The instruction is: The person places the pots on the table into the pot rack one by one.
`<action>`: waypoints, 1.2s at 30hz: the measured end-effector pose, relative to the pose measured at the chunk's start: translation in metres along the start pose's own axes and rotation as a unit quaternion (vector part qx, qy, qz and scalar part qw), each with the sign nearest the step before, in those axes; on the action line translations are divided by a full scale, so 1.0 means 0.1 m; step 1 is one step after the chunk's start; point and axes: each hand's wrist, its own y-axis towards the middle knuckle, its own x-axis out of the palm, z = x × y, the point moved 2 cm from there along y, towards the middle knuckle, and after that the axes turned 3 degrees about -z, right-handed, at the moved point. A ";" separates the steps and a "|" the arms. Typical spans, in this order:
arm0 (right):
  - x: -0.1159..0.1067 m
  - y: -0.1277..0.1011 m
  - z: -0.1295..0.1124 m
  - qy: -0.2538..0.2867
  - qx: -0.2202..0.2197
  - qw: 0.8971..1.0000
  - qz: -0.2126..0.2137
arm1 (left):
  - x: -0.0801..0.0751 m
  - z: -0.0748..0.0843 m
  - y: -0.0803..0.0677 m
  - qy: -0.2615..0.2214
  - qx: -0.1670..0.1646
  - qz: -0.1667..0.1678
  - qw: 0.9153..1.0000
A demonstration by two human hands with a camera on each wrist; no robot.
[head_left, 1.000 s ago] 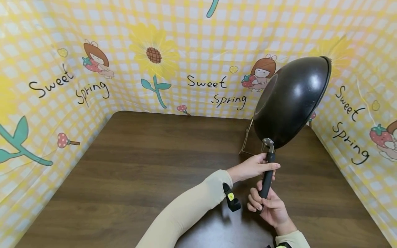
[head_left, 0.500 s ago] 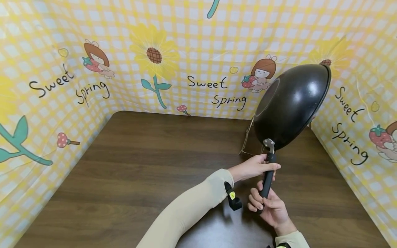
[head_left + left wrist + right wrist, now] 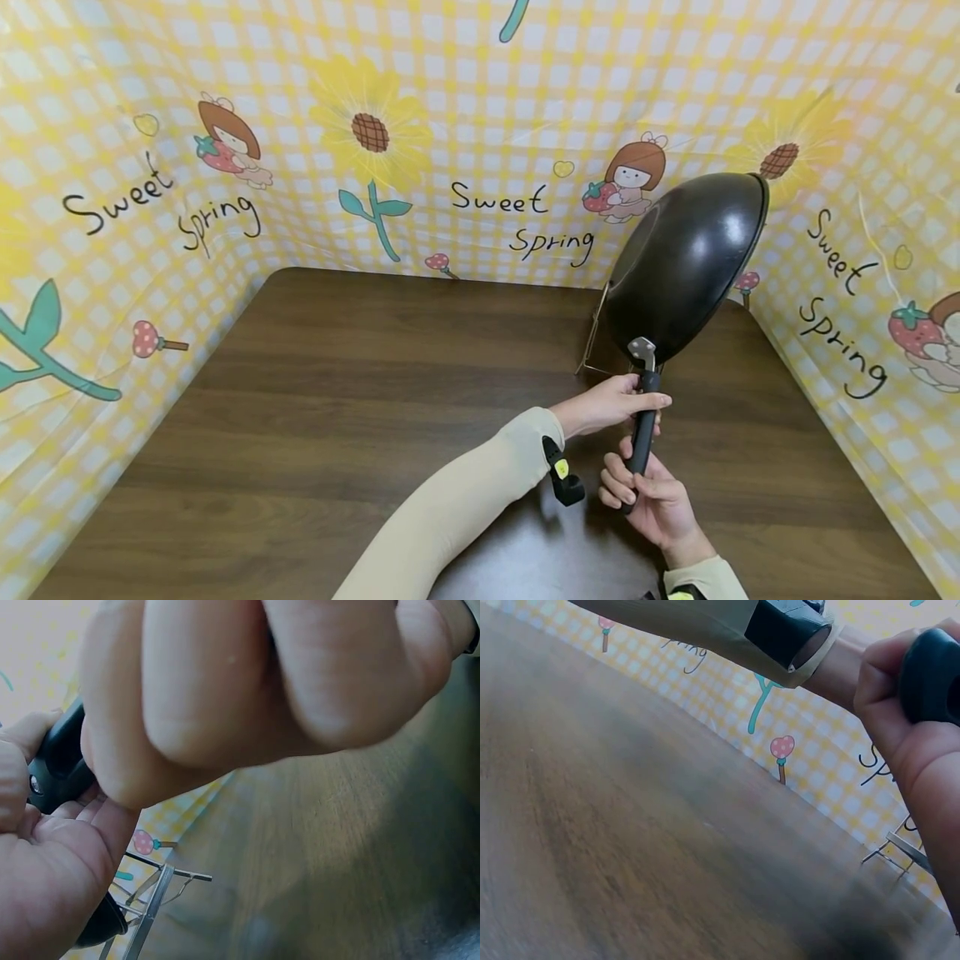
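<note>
A black wok (image 3: 686, 267) is held up over the right side of the table, tilted, with its rounded underside toward me. My left hand (image 3: 611, 404) grips the top of its black handle (image 3: 643, 429), just below the metal bracket. My right hand (image 3: 651, 500) is curled round the handle's lower end. In the left wrist view, my left hand's fingers (image 3: 247, 682) fill the top, and the handle (image 3: 56, 765) runs down into the right hand's palm (image 3: 45, 885). The right wrist view shows my right hand (image 3: 919, 750) wrapped round the handle's end (image 3: 930, 675).
A thin wire rack (image 3: 596, 333) stands on the dark wooden table (image 3: 337, 400) behind the wok, near the back right corner. Yellow checked cloth walls (image 3: 480, 125) close off the back and both sides. The rack (image 3: 900, 855) also shows in the right wrist view.
The wok has come down and a little to the left, toward the wire rack. Both hands keep the same grip and have barely shifted.
</note>
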 end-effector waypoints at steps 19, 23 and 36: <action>-0.03 -0.03 -0.01 -0.001 0.015 1.000 0.013 | -0.02 -0.06 0.05 -0.070 -0.009 -0.057 0.996; -0.02 -0.03 -0.02 -0.004 0.017 1.000 0.012 | -0.03 -0.06 0.08 -0.098 -0.017 -0.086 0.991; -0.04 -0.04 -0.04 0.010 0.049 0.999 0.019 | -0.04 -0.12 0.11 -0.168 -0.042 -0.128 0.976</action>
